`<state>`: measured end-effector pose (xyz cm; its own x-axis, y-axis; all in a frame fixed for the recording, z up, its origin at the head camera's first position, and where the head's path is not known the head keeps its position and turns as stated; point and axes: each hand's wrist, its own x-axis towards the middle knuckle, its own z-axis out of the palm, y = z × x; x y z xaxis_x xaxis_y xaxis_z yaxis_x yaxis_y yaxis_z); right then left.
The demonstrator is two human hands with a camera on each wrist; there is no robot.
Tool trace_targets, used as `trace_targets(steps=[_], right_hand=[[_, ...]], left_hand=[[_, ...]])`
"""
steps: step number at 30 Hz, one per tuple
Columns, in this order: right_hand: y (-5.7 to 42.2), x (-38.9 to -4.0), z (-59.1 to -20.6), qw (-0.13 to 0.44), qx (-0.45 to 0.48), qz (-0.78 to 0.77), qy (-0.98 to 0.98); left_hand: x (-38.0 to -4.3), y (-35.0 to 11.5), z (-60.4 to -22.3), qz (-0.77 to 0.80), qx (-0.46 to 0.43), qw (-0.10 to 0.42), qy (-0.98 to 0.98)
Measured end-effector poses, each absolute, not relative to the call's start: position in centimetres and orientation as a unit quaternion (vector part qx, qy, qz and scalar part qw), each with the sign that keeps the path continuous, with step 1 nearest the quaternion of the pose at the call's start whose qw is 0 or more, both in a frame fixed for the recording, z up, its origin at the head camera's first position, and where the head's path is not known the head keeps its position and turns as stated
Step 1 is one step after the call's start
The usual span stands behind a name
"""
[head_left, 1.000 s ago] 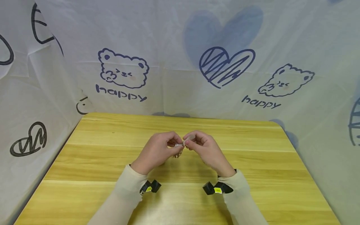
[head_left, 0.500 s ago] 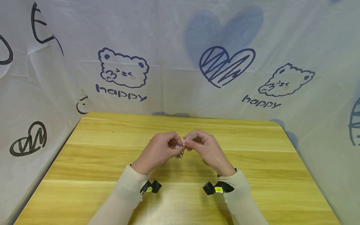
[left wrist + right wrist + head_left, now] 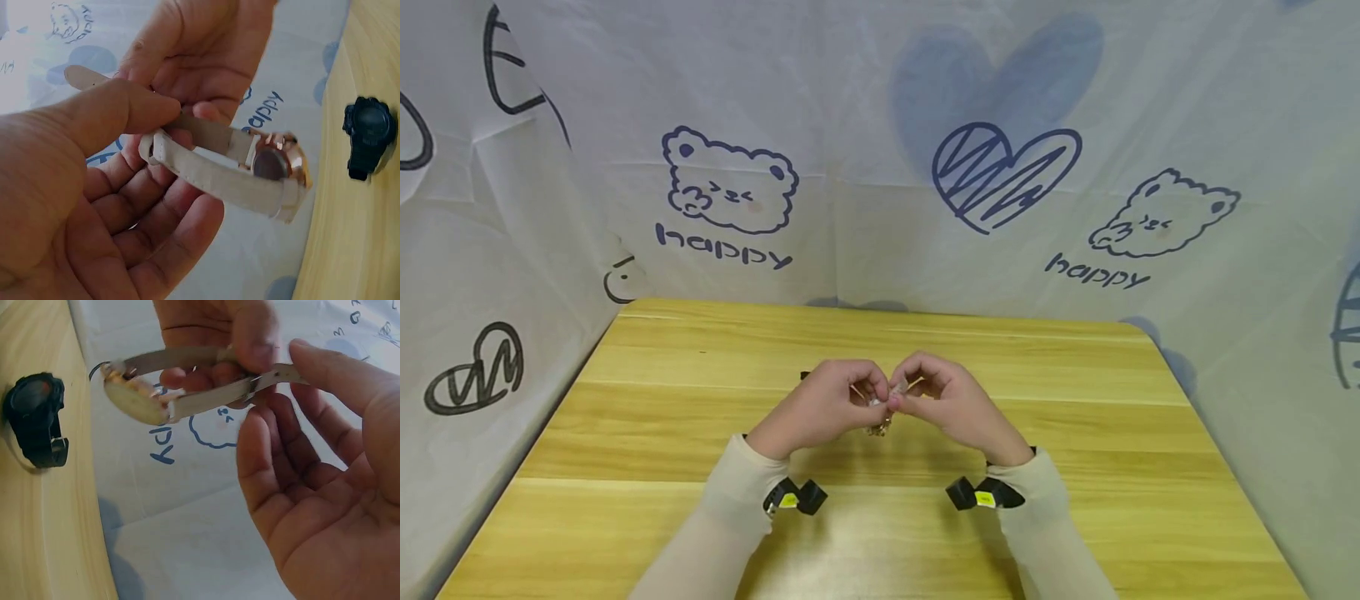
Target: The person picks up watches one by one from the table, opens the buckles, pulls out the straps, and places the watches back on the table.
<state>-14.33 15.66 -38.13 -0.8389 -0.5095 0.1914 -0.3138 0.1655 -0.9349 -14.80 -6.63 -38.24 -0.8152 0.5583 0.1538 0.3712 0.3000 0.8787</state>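
Off-white strap (image 3: 219,184) and rose-gold case (image 3: 281,164) are making up a looped wristwatch (image 3: 206,400), which two bare hands are holding above the bench (image 3: 1112,450). The left hand (image 3: 831,404) is pinching the band beside the buckle (image 3: 252,386), its thumb lying across it. The right hand (image 3: 955,406) is pinching the strap's free end between thumb and fingers, the fingertips of both hands meeting or almost meeting. In the head view, the case is hanging just below these fingertips; in the right wrist view, its pale dial (image 3: 132,403) is showing, slightly blurred. A black watch (image 3: 370,132) is resting on the wood-grained bench; in the head view the left hand is hiding most of it. Cream sleeves (image 3: 718,512) are covering the forearms, and a small black camera (image 3: 810,497) is sitting at each wrist. Behind, a white cloth (image 3: 865,92) is bearing hearts, bear faces and the word "happy".
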Motion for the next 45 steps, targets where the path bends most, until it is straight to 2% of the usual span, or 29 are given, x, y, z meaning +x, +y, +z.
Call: trace_targets(steps=[4,16,31,39,45], right_hand=[[15.7,-14.4,-38.1,0.046,-0.279,-0.542,0.792],[15.9,-14.4,-37.7,-0.001,-0.338,-0.454,0.824],[16.4,-14.2,-37.1,-0.013,-0.345,-0.434,0.832],[16.6,-14.2,-36.8,-0.031,-0.332,-0.455,0.826],[16.5,-14.1,-36.7,-0.028,-0.327,-0.464,0.823]], left_hand=[[-15.1,-6.8,-38.4,0.512,0.308,0.11,0.794],[-15.3,-6.8,-38.6,0.516,0.311,0.149,0.785],[-15.6,-7.1,-38.4,0.572,0.303,0.182,0.74],[-15.6,-6.8,-38.2,0.588,0.32,0.172,0.723],[-15.5,-6.7,-38.1,0.591,0.295,0.163,0.732]])
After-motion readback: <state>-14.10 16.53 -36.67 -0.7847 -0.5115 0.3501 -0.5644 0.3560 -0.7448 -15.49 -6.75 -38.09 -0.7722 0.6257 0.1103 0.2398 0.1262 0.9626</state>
